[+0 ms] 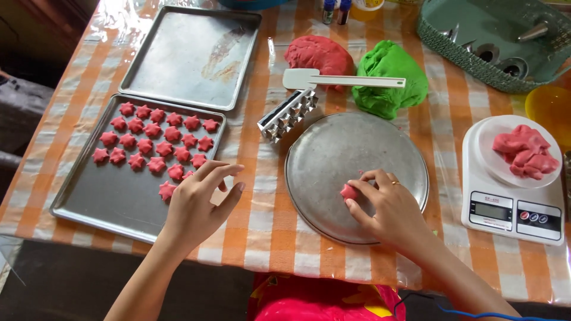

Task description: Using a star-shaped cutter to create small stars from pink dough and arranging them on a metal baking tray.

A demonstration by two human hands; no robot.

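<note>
The right hand [389,208] pinches a small piece of red dough [348,191] between thumb and fingertips, at the lower middle of the round, dull grey metal plate [333,148]. The piece is compact and lumpy; its long axis cannot be told. The plate surface about it is bare, with free room up to the rim on the far and left sides.

The left hand [199,202] is spread, fingers loosely extended and holding nothing, over the near right corner of the rectangular grey baking tray [89,202]. Its fingertips lie just beside the nearest of the red star-shaped dough pieces [151,139], which sit in slanting rows on the far half of the tray. The near left part of the tray is bare metal.

A second, empty rectangular tray [190,53] lies beyond. A metal multi-star cutter block [288,116] rests between tray and plate, long axis slanting from near left to far right. Behind it a white spatula [339,79] lies crosswise, touching the smooth red dough mound [318,54] and the green dough mound [392,77]. A white kitchen scale [511,208] at right carries rough red dough lumps [526,151].
</note>
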